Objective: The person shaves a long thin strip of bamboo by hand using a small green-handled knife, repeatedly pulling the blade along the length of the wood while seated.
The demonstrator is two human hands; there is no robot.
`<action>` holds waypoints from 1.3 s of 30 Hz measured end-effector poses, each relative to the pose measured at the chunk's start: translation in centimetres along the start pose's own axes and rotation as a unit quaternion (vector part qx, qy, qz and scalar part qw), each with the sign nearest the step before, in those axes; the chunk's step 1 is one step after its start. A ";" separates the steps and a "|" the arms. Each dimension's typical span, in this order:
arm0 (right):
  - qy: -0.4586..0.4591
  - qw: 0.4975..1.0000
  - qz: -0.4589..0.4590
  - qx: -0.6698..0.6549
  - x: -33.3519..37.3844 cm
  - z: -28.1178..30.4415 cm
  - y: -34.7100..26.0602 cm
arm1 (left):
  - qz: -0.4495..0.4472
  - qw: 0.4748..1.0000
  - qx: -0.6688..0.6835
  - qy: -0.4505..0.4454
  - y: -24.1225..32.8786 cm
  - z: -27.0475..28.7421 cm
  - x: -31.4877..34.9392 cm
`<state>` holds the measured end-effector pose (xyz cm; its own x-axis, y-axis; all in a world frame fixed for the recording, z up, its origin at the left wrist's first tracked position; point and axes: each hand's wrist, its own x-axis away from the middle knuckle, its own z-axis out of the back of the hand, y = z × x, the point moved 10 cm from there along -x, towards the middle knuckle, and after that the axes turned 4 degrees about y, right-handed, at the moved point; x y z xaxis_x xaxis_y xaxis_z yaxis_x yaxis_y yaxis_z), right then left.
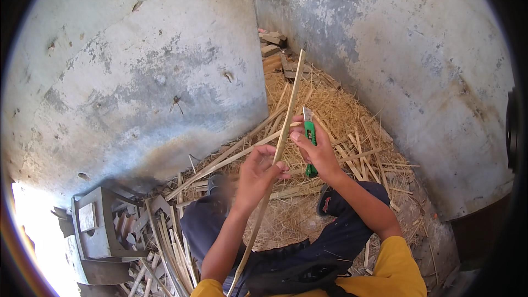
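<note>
A long, thin bamboo strip (291, 103) slants from my lap up toward the far corner. My left hand (258, 176) grips it around its middle, thumb and fingers closed on it. In my right hand (318, 151) is a green utility knife (311, 137), its metal blade out and pointing up and away from me. The knife is just right of the strip; its blade appears apart from the strip. Some of my right fingers are hidden behind the knife and hand.
Pale shavings (341, 111) and loose strips cover the floor between two peeling walls (192, 60). Wood pieces (270, 41) are stacked in the far corner. At left stands a grey metal housing (104, 223) beside more long strips (176, 253). My dark-trousered legs (352, 217) are bent below my hands.
</note>
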<state>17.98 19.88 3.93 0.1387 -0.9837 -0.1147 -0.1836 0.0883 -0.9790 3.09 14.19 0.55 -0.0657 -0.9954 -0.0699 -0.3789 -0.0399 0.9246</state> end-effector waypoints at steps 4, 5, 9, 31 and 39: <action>0.002 0.998 -0.011 0.057 -0.2 0.8 1.1 | 0.033 0.999 -0.013 -0.033 -0.3 -1.0 0.2; 0.004 0.998 -0.009 0.060 -0.3 1.0 1.2 | 0.034 0.998 -0.022 -0.043 -0.4 -1.2 0.4; -0.014 0.998 -0.055 -0.037 -1.2 1.9 1.1 | 0.123 0.974 -0.153 -0.115 -1.7 -0.6 1.4; 0.022 0.999 -0.045 0.006 -3.9 6.9 -0.6 | 0.119 0.927 -0.280 -0.221 -2.3 -1.3 3.2; 0.140 0.988 0.039 0.053 -4.1 8.5 -1.9 | 0.128 0.933 -0.241 -0.236 -2.6 -2.0 3.2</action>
<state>26.08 25.03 4.85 -0.1499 -0.9765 -0.1547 -0.0782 0.1677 -0.9827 5.67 10.91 -1.33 -0.5394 -0.8329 0.1236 0.1568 0.0449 0.9866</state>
